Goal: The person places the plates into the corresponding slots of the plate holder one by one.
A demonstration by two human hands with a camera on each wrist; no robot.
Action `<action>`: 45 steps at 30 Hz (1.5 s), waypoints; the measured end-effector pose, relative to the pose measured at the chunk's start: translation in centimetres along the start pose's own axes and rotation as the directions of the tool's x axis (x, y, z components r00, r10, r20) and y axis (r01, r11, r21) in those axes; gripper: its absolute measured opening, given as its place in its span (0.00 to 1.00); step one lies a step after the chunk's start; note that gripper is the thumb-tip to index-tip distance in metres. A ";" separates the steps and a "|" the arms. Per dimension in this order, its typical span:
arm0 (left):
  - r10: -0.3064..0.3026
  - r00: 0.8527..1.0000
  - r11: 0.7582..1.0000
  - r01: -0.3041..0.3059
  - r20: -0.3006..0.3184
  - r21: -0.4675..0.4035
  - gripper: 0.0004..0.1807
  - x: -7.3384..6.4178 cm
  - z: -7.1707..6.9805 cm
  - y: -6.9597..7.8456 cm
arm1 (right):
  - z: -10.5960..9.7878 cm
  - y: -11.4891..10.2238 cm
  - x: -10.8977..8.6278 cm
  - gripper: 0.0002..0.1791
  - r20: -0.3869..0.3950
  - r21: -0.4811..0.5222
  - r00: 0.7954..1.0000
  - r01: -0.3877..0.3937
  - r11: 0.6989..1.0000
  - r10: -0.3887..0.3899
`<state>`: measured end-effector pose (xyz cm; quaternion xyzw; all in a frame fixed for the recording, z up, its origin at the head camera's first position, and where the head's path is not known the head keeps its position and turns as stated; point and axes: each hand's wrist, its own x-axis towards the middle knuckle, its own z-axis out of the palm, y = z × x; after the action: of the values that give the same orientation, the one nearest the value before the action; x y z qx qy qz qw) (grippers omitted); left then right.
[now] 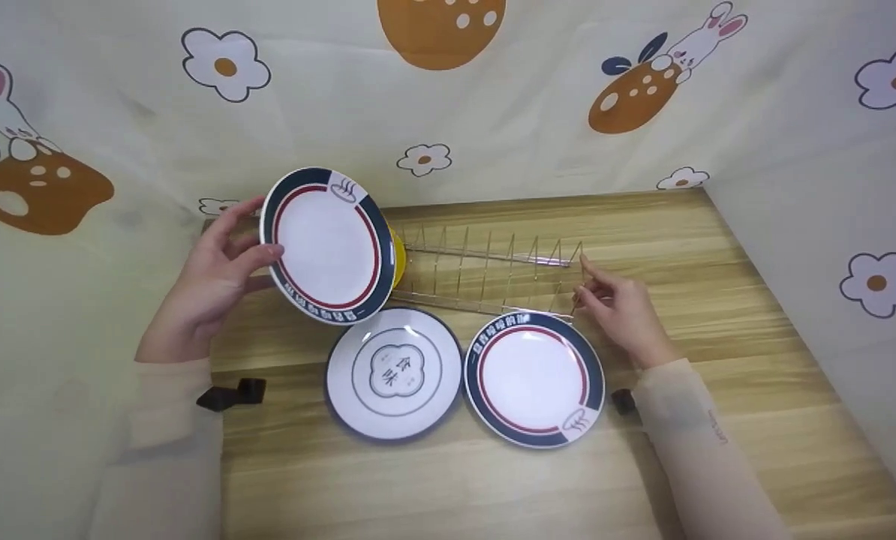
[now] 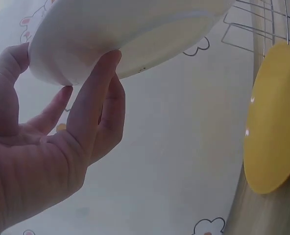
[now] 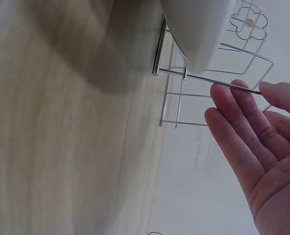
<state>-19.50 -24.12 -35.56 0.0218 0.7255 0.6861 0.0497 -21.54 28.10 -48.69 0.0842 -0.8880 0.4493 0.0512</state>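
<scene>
My left hand [image 1: 211,281] grips the left edge of a plate [image 1: 328,247], thumb on its face and fingers behind. This plate has a dark blue rim band and a red ring, and is held up at a tilt; its pale underside shows in the left wrist view. Behind it, a yellow plate [image 2: 272,117] stands on edge at the left end of a wire dish rack [image 1: 538,260]. At the rack's right end my right hand [image 1: 617,307] pinches the end wire between thumb and fingers, seen closely in the right wrist view. The raised plate hides part of the rack's left end.
Two plates lie side by side in front of the rack: a white one with a flower outline and characters [image 1: 399,375], and a blue-rimmed one with a red ring [image 1: 534,382]. A wooden table [image 1: 455,491] lies beneath. Patterned cloth [image 1: 328,97] hangs behind and at the sides.
</scene>
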 end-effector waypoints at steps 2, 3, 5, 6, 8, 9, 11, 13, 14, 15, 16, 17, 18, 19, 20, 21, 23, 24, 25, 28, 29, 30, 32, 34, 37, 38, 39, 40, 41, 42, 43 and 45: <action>0.008 1.000 1.000 -0.008 0.008 0.003 0.39 0.7 0.7 0.3 | 0.0 0.0 0.0 0.32 0.000 0.010 1.000 -0.005 1.000 0.005; 0.007 1.000 1.000 -0.007 0.013 -0.004 0.39 1.0 1.0 0.4 | 0.0 0.0 0.0 0.32 0.000 0.017 1.000 -0.004 1.000 0.004; 0.003 1.000 1.000 -0.003 0.021 -0.007 0.39 1.6 1.5 0.7 | 0.0 0.1 0.0 0.32 0.001 0.030 1.000 0.003 1.000 -0.003; 0.000 1.000 1.000 0.000 0.026 0.001 0.38 1.9 1.7 0.7 | 0.0 0.1 0.0 0.32 0.000 0.039 1.000 0.002 0.999 -0.002; -0.007 0.999 1.000 0.007 0.036 0.009 0.38 2.4 2.2 0.9 | 0.0 0.2 0.0 0.32 -0.003 0.055 1.000 0.005 0.998 -0.005; -0.012 0.999 1.000 0.012 0.040 0.017 0.38 2.7 2.3 0.9 | 0.0 0.3 0.0 0.32 -0.003 0.062 1.000 0.005 0.998 -0.005; -0.016 0.999 0.999 0.014 0.050 0.039 0.38 3.1 2.6 0.9 | 0.0 0.3 0.0 0.32 -0.004 0.080 1.000 0.004 0.997 -0.004; -0.012 0.998 0.998 0.008 0.061 0.063 0.37 3.5 2.8 0.9 | -0.1 0.4 0.0 0.32 -0.005 0.095 1.000 0.001 0.995 0.000; -0.012 0.998 0.997 0.008 0.061 0.075 0.36 3.8 3.0 0.9 | -0.1 0.3 0.0 0.32 -0.004 0.101 1.000 -0.005 0.995 0.006; -0.014 0.998 0.996 0.009 0.060 0.087 0.36 4.0 3.1 0.8 | -0.2 0.1 0.0 0.33 0.000 0.103 1.000 -0.013 0.995 0.013; -0.017 0.998 0.995 0.011 0.058 0.095 0.35 4.2 3.3 0.8 | -0.3 -0.3 -0.1 0.33 0.007 0.109 1.000 -0.021 0.994 0.020; -0.020 0.998 0.995 0.014 0.058 0.102 0.34 4.4 3.4 0.8 | -0.3 -0.3 -0.1 0.33 0.011 0.115 1.000 -0.029 0.993 0.028; -0.026 0.998 0.994 0.020 0.055 0.111 0.34 4.6 3.6 0.8 | -0.3 -0.3 -0.1 0.33 0.016 0.117 0.999 -0.035 0.993 0.033; -0.035 0.998 0.993 0.029 0.052 0.115 0.33 4.8 3.8 0.8 | -0.3 -0.3 0.0 0.33 0.021 0.121 0.999 -0.042 0.992 0.040; -0.043 0.998 0.992 0.037 0.049 0.117 0.33 5.0 4.0 0.9 | -0.3 -0.3 0.0 0.33 0.027 0.123 0.998 -0.052 0.991 0.049; -0.050 0.997 0.992 0.043 0.052 0.121 0.33 5.2 4.1 0.9 | -0.2 -0.3 0.0 0.33 0.032 0.126 0.998 -0.061 0.990 0.057; -0.062 0.996 0.990 0.054 0.060 0.128 0.32 5.6 4.6 1.0 | -0.1 0.2 0.1 0.34 0.033 0.133 0.997 -0.076 0.988 0.072; -0.064 0.996 0.990 0.055 0.064 0.130 0.32 5.7 4.8 1.1 | -0.1 0.3 0.1 0.34 0.036 0.138 0.996 -0.085 0.987 0.081; -0.064 0.996 0.989 0.054 0.068 0.134 0.32 5.9 5.1 1.1 | -0.1 0.3 0.2 0.34 0.038 0.141 0.995 -0.095 0.985 0.090; -0.048 0.996 0.989 0.037 0.078 0.140 0.33 6.3 5.8 1.0 | -0.2 0.4 0.2 0.34 0.043 0.148 0.993 -0.118 0.982 0.113; -0.039 0.996 0.990 0.028 0.080 0.137 0.33 6.4 6.0 1.0 | -0.2 0.5 0.2 0.34 0.044 0.146 0.993 -0.116 0.982 0.111; -0.030 0.996 0.990 0.019 0.079 0.138 0.33 6.5 6.2 0.9 | -0.3 0.6 0.2 0.34 0.044 0.149 0.993 -0.116 0.982 0.111; -0.018 0.997 0.990 0.007 0.074 0.144 0.33 6.7 6.6 0.9 | -0.3 0.5 0.2 0.34 0.045 0.156 0.993 -0.114 0.981 0.108; -0.013 0.998 0.989 0.003 0.067 0.151 0.33 6.7 6.9 0.9 | -0.3 0.5 0.2 0.33 0.041 0.161 0.995 -0.094 0.982 0.089; -0.003 0.998 0.987 -0.007 0.063 0.159 0.34 6.7 7.6 1.0 | -0.3 0.5 0.3 0.33 0.029 0.159 0.998 -0.054 0.986 0.050; 0.001 0.998 0.987 -0.011 0.064 0.159 0.34 6.8 7.8 1.0 | -0.3 0.5 0.3 0.33 0.025 0.156 0.999 -0.041 0.987 0.038; 0.004 0.998 0.987 -0.014 0.065 0.161 0.35 6.8 8.0 1.0 | -0.2 0.5 0.3 0.32 0.019 0.152 0.999 -0.030 0.988 0.027; 0.007 0.998 0.986 -0.018 0.069 0.165 0.35 6.9 8.3 1.0 | -0.3 0.5 0.3 0.32 0.015 0.145 1.000 -0.022 0.989 0.020; 0.009 0.997 0.984 -0.022 0.074 0.174 0.35 7.0 8.5 0.9 | -0.3 0.4 0.3 0.32 0.014 0.145 1.000 -0.019 0.989 0.018; 0.007 0.997 0.983 -0.022 0.080 0.184 0.35 7.1 8.8 0.8 | -0.3 0.4 0.3 0.32 0.012 0.146 1.000 -0.019 0.989 0.018; 0.003 0.997 0.980 -0.019 0.083 0.197 0.35 7.2 9.1 0.6 | -0.3 0.4 0.3 0.32 0.011 0.146 1.000 -0.022 0.989 0.021; -0.013 0.996 0.975 -0.006 0.084 0.224 0.34 7.4 9.4 0.2 | -0.3 0.3 0.3 0.32 0.013 0.143 1.000 -0.024 0.989 0.022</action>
<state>-25.90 -13.99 -36.18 0.0552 0.7955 0.5982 0.0789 -21.87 28.53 -48.70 0.0802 -0.8547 0.5117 0.0346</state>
